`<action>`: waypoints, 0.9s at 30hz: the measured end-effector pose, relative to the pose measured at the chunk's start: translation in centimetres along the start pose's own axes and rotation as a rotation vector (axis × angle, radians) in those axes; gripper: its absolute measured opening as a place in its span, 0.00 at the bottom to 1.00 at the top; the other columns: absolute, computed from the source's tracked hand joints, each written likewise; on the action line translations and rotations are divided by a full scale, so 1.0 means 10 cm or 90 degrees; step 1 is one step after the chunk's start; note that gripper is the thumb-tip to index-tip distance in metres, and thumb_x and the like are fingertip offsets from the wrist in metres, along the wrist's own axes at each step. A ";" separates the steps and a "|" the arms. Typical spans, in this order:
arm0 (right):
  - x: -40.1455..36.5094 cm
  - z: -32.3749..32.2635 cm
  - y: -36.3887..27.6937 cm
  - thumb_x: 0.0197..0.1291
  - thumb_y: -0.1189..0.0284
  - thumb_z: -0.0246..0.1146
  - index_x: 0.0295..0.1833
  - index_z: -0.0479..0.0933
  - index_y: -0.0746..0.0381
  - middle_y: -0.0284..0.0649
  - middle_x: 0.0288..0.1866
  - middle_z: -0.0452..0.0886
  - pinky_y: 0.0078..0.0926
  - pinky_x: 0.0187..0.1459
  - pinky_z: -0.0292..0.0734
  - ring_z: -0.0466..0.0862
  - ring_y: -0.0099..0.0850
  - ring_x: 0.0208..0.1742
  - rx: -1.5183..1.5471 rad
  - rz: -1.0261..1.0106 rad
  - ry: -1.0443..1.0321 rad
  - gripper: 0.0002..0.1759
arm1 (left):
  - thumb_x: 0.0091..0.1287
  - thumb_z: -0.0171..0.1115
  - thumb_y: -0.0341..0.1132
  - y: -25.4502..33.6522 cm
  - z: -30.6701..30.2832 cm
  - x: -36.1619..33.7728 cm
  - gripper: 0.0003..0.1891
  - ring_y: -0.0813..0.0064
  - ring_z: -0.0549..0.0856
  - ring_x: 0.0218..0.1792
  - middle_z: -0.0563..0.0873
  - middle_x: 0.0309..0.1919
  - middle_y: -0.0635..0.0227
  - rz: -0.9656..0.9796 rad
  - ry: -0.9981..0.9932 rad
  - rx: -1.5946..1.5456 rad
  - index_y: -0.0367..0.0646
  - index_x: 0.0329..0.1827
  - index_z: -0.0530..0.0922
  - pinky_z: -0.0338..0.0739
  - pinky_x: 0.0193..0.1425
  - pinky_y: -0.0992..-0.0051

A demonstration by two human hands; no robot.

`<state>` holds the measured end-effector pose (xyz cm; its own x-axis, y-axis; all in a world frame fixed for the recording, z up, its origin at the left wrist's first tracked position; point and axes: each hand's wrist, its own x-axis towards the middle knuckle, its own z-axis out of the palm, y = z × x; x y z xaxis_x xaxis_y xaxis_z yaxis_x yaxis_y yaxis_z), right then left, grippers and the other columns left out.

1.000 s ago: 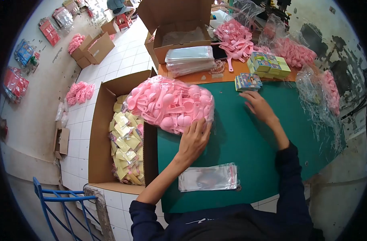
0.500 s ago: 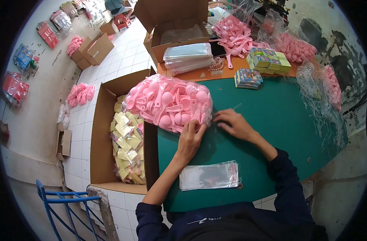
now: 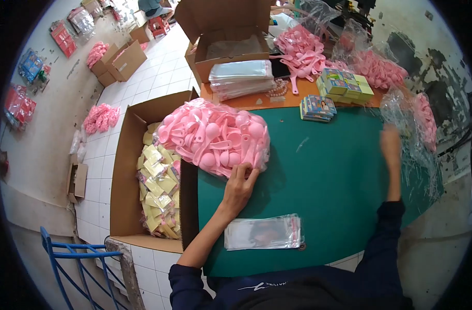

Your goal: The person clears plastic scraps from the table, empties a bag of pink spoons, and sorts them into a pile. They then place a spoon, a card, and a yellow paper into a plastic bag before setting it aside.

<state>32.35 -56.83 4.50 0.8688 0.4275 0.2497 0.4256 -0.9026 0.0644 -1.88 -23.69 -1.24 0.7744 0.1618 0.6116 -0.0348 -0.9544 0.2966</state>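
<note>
A clear bag of pink spoons (image 3: 215, 137) lies on the green table (image 3: 324, 191), its left end over the open cardboard box. My left hand (image 3: 239, 187) pinches the bag's lower right edge. Far to the right, my right hand (image 3: 390, 142) is raised beside the hanging clear plastic strips (image 3: 409, 139); it is smeared by motion and its fingers cannot be made out. A stack of clear flat sleeves (image 3: 264, 232) rests near the table's front edge. A thin scrap of plastic (image 3: 302, 144) lies on the green surface.
The cardboard box (image 3: 123, 175) on the left holds yellow-carded packets (image 3: 161, 181). Along the back are packed sleeves (image 3: 241, 77), loose pink spoons (image 3: 300, 49) and card stacks (image 3: 317, 107). A blue metal frame (image 3: 76, 254) stands at lower left. A person (image 3: 152, 7) sits far behind.
My right hand has moved away from the spoon bag to the hanging plastic at the right. My left hand stays on the bag. The view has shifted slightly.
</note>
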 end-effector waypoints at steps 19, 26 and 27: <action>-0.73 -0.19 -1.93 0.54 0.77 0.58 0.45 0.76 0.60 0.41 0.47 0.78 0.34 0.47 0.75 0.78 0.42 0.47 0.456 -0.400 -0.068 0.11 | 0.50 0.69 0.34 0.08 -0.16 0.03 0.18 0.63 0.76 0.43 0.73 0.48 0.63 0.051 0.093 0.144 0.46 0.46 0.77 0.73 0.42 0.68; -0.76 0.08 -2.93 0.50 0.75 0.64 0.45 0.75 0.62 0.43 0.43 0.77 0.34 0.47 0.74 0.77 0.43 0.46 0.690 -0.565 0.014 0.14 | 0.51 0.62 0.27 -0.11 -0.07 0.07 0.20 0.56 0.76 0.46 0.74 0.48 0.54 -0.044 0.053 0.057 0.37 0.49 0.73 0.73 0.52 0.65; -0.79 0.08 -2.97 0.50 0.76 0.64 0.45 0.75 0.62 0.43 0.42 0.77 0.34 0.47 0.74 0.77 0.43 0.46 0.680 -0.567 0.033 0.14 | 0.51 0.62 0.26 -0.16 -0.07 0.06 0.20 0.54 0.76 0.47 0.73 0.48 0.53 -0.043 0.058 0.039 0.35 0.49 0.72 0.73 0.53 0.64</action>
<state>13.06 -33.40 -0.11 0.2060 0.8079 0.5521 0.8304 0.1542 -0.5354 -1.79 -21.87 -0.84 0.7130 0.2459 0.6567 0.0563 -0.9536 0.2959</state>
